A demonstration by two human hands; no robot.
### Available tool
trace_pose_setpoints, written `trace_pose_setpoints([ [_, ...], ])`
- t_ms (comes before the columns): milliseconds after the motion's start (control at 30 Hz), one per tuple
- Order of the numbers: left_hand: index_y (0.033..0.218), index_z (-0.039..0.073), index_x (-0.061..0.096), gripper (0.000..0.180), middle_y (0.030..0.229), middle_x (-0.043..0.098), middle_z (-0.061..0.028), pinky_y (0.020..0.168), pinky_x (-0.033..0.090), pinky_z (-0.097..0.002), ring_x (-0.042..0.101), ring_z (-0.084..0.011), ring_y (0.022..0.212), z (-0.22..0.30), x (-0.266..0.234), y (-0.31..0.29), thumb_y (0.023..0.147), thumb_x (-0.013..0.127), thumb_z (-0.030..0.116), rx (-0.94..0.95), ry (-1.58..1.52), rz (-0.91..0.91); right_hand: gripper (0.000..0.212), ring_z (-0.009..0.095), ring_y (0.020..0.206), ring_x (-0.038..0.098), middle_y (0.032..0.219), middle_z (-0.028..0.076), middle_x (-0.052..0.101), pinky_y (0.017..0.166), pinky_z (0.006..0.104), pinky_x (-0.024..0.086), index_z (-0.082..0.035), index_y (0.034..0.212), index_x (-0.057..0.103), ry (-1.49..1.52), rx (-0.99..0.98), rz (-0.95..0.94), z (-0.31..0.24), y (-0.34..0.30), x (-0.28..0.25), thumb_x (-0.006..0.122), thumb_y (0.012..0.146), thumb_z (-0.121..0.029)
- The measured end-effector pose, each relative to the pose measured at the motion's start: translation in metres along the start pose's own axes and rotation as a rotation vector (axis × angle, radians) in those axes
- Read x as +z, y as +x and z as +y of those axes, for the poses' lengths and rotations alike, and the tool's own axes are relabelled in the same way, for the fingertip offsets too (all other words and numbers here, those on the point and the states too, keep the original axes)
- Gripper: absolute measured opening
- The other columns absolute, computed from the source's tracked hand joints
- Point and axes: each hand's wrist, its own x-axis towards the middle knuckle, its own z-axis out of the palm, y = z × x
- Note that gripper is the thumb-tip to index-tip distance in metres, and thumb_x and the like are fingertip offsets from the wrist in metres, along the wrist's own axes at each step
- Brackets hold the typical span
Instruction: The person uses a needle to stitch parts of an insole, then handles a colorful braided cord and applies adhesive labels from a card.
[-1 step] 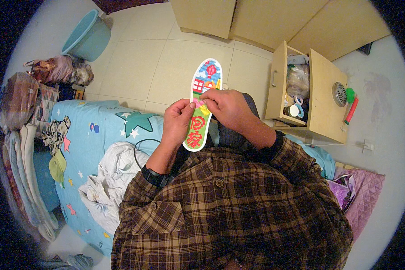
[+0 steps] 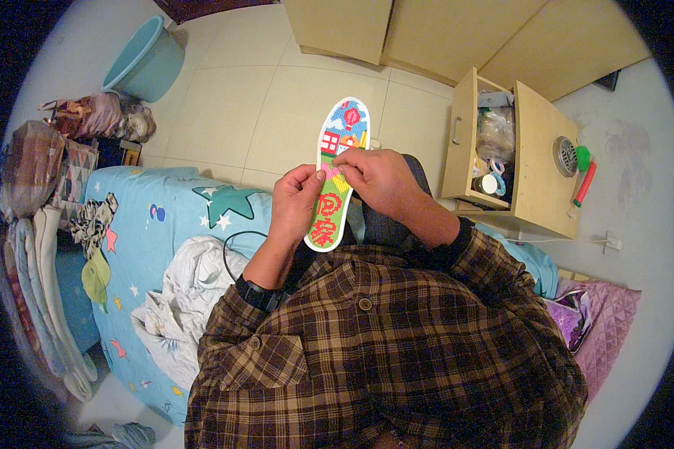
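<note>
A colourful embroidered shoe insole stands upright in front of my chest, its toe end pointing away from me. It shows a house pattern on top and red figures on green below. My left hand grips its left edge near the middle, thumb on the stitched face. My right hand pinches the insole's middle from the right, fingertips meeting those of the left hand. Whether a needle is between the fingers I cannot tell. A black watch sits on my left wrist.
A wooden bedside cabinet stands to the right, its open drawer full of small items. A bed with a light-blue star sheet and a crumpled white cloth lies at left. A blue bucket sits on the tiled floor.
</note>
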Motion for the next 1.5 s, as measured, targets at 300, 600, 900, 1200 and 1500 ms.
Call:
trace_pose_setpoints([
  [300, 0.082, 0.000, 0.057, 0.012, 0.066, 0.057, -0.0057, 0.051, 0.041, -0.0254, 0.052, -0.0127, 0.056, -0.005, -0.003, 0.001, 0.079, 0.053, 0.012, 0.233, 0.468, 0.095, 0.016, 0.034, 0.060, 0.054, 0.067, 0.015, 0.056, 0.053, 0.0438, 0.044, -0.008, 0.079, 0.054, -0.015, 0.012, -0.084, 0.000, -0.001, 0.000, 0.047, 0.077, -0.022],
  [600, 0.080, 0.000, 0.057, 0.011, 0.070, 0.056, -0.0140, 0.056, 0.043, -0.0319, 0.054, -0.0272, 0.061, 0.002, 0.002, -0.001, 0.073, 0.055, 0.009, 0.569, 0.852, 0.103, 0.013, 0.029, 0.056, 0.056, 0.062, 0.015, 0.054, 0.049, 0.0369, 0.043, -0.004, 0.087, 0.046, 0.248, 0.069, 0.034, 0.000, -0.001, 0.007, 0.048, 0.077, -0.013],
  [900, 0.088, -0.003, 0.055, 0.013, 0.077, 0.056, -0.0024, 0.061, 0.042, -0.0208, 0.050, -0.0068, 0.068, 0.004, -0.005, 0.000, 0.080, 0.051, 0.007, 0.313, 0.191, 0.082, 0.010, 0.008, 0.056, 0.045, 0.069, 0.000, 0.050, 0.050, 0.0212, 0.038, -0.005, 0.086, 0.049, 1.152, 0.475, 0.075, 0.030, 0.005, -0.003, 0.046, 0.083, -0.014],
  [1200, 0.080, -0.001, 0.057, 0.009, 0.067, 0.053, -0.0048, 0.056, 0.039, -0.0232, 0.049, -0.0112, 0.062, -0.002, -0.007, -0.001, 0.076, 0.055, 0.007, 0.232, 0.272, -0.022, 0.022, 0.018, 0.083, 0.056, 0.093, 0.008, 0.058, 0.073, 0.0298, 0.046, -0.003, 0.098, 0.053, 1.180, 0.400, -0.241, 0.043, -0.006, 0.020, 0.053, 0.077, -0.010],
  [1500, 0.078, 0.000, 0.058, 0.008, 0.064, 0.052, -0.0070, 0.054, 0.038, -0.0259, 0.049, -0.0155, 0.059, 0.003, -0.002, 0.002, 0.074, 0.056, 0.007, 0.478, 0.518, -0.139, 0.017, 0.015, 0.078, 0.055, 0.084, 0.006, 0.055, 0.069, 0.0267, 0.047, -0.005, 0.087, 0.050, 1.684, 0.222, -0.346, 0.047, -0.009, 0.033, 0.056, 0.074, -0.014],
])
